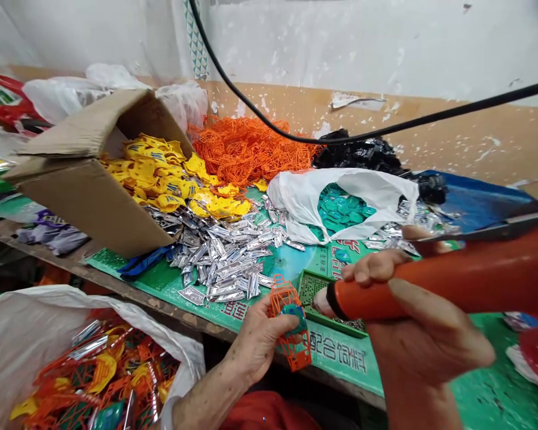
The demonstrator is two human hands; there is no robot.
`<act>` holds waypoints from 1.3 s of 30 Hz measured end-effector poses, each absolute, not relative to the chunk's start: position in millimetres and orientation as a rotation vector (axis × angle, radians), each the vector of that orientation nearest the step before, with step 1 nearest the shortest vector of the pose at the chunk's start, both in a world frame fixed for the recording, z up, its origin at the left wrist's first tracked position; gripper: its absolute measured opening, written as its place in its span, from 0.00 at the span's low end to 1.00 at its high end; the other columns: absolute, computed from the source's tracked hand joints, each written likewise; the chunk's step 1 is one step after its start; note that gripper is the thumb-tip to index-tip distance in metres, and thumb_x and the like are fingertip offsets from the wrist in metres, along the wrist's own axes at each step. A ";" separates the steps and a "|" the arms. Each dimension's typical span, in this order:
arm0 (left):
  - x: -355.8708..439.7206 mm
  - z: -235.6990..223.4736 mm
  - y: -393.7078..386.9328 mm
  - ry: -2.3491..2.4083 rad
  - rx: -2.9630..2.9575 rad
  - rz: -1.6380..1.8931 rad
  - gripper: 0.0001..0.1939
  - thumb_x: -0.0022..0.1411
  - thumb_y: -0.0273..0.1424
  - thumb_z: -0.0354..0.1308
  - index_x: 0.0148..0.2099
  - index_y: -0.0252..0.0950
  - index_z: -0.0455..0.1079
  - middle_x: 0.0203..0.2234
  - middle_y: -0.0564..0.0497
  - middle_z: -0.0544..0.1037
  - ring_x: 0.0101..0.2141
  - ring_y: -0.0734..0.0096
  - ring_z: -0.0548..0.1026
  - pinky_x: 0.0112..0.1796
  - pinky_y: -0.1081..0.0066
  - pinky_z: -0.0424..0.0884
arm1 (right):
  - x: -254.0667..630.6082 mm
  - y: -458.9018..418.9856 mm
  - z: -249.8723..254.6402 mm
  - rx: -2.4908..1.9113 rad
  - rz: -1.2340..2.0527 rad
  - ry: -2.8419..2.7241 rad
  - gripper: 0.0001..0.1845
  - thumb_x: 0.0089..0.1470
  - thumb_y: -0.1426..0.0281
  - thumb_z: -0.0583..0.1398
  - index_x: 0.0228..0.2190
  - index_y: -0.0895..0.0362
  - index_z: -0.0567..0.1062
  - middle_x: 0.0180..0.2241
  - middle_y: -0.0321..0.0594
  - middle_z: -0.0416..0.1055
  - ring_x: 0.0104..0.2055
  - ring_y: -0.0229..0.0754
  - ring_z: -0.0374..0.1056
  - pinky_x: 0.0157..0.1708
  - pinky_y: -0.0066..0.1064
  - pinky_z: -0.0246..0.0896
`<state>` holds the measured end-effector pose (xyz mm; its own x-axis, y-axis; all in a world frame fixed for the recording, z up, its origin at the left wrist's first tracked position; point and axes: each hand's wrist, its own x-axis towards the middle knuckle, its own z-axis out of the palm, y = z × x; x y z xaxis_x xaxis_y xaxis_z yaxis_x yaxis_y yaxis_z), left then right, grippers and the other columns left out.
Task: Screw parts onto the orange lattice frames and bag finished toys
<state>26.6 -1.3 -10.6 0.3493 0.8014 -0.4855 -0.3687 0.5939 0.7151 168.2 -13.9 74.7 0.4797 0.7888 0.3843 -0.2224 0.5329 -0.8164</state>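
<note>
Left hand (260, 340) curled shut, gripping orange plastic lattice cage (291, 352) around teal plastic piece (295, 316) | right hand (412, 322) closed around glossy orange cylindrical handle (452, 286) | both just beside green perforated tray (316, 289)

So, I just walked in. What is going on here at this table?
The person's left hand grips an orange plastic lattice piece with a teal piece at its middle, while the right hand holds an orange-handled tool close by. Silver foil pieces, yellow plastic pieces at a cardboard box, and an orange lattice heap lie on a green printed mat. A white sack in front holds mixed pieces.
</note>
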 end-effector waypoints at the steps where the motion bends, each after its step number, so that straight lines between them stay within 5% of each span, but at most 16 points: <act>1: 27.0 -9.9 -1.4 0.930 0.546 0.810 0.20 0.40 0.26 0.67 0.40 0.33 0.74 0.31 0.50 0.76 0.27 0.73 0.71 0.26 0.73 0.70 | 165.4 -15.0 72.7 -0.767 0.707 -0.861 0.12 0.44 0.74 0.62 0.34 0.49 0.73 0.24 0.32 0.65 0.27 0.39 0.64 0.33 0.40 0.66; 10: 28.2 -10.5 -0.4 0.946 0.574 0.810 0.19 0.40 0.26 0.64 0.39 0.31 0.72 0.31 0.49 0.76 0.27 0.74 0.69 0.25 0.74 0.69 | 159.6 -13.7 63.2 -0.727 0.770 -0.849 0.23 0.45 0.76 0.62 0.45 0.48 0.72 0.25 0.32 0.67 0.28 0.39 0.65 0.34 0.39 0.67; 39: 24.9 -15.4 -3.3 0.965 0.677 0.818 0.16 0.40 0.26 0.65 0.36 0.31 0.73 0.25 0.53 0.75 0.25 0.73 0.70 0.27 0.72 0.70 | 145.7 -17.0 52.8 -0.717 0.864 -0.892 0.22 0.41 0.78 0.63 0.41 0.50 0.71 0.23 0.29 0.70 0.25 0.36 0.66 0.30 0.33 0.67</act>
